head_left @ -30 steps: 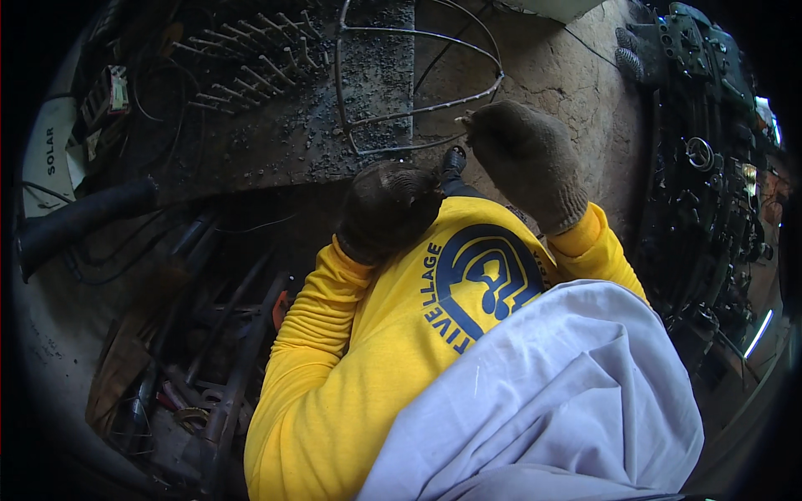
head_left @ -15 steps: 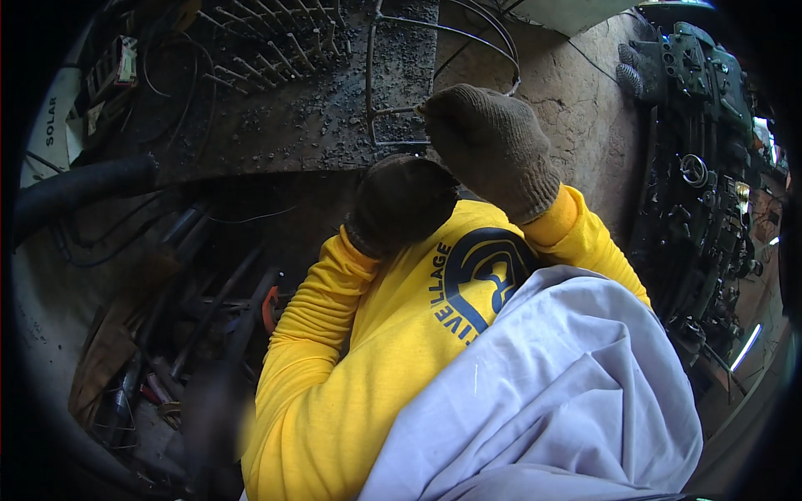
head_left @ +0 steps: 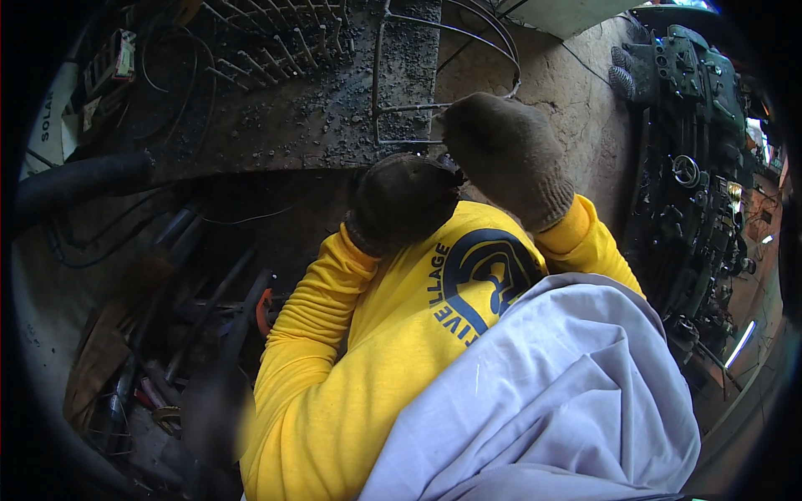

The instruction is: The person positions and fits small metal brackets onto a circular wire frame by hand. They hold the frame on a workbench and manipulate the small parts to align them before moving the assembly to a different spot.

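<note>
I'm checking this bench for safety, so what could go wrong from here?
The frame reaches past the edge of the bench, so a knock from the nearby right hand might tip it off. The prongs on the bench could snag the left hand if it strays there. Loose grit around the frame might let it slide.

Just above centre, toward twelve o'clock, the dark glove hides the left hand's point(head_left: 403, 199) fingers; anything within is hidden. At one o'clock the right hand point(head_left: 508, 154) shows mostly its gloved back, so its grip cannot be told, and it covers part of the wire frame point(head_left: 409, 108), which the upper edge cuts at twelve. The same edge crops the rods point(head_left: 306, 48) at eleven. Between seven and eight, a blurred dark patch point(head_left: 215, 417) overlaps the yellow sleeve point(head_left: 313, 334). The grey cloth point(head_left: 543, 392) runs off the lower edge at five.
</note>
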The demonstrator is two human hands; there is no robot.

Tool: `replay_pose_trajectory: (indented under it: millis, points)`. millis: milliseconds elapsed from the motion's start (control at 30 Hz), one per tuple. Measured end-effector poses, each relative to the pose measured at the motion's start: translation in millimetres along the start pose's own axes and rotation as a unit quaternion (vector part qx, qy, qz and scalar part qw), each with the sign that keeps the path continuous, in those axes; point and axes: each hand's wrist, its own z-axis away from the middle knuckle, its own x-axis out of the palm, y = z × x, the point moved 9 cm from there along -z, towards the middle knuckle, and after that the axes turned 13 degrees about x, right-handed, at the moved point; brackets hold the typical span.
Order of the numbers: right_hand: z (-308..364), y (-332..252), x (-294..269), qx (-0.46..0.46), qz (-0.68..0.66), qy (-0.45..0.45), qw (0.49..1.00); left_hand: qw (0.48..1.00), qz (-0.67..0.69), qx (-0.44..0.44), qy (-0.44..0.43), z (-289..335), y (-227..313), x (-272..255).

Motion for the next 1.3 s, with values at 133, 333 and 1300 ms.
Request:
replay_pose_trajectory:
  millis: [133, 333, 1300]
  points:
    - [-2, -6, -4, -0.014, -0.023, 0.032, 0.999, 0.998, 0.058, -0.035, -0.014, 2, -6, 5]
    - [-13, -24, 10, -0.058, 0.026, 0.022, 0.998, 0.998, 0.027, -0.039, -0.047, -1, -7, 10]
    - [141, 226, -44, 0.235, -0.286, 0.195, 0.908, 0.920, 0.326, -0.215, -0.037, -3, -30, 70]
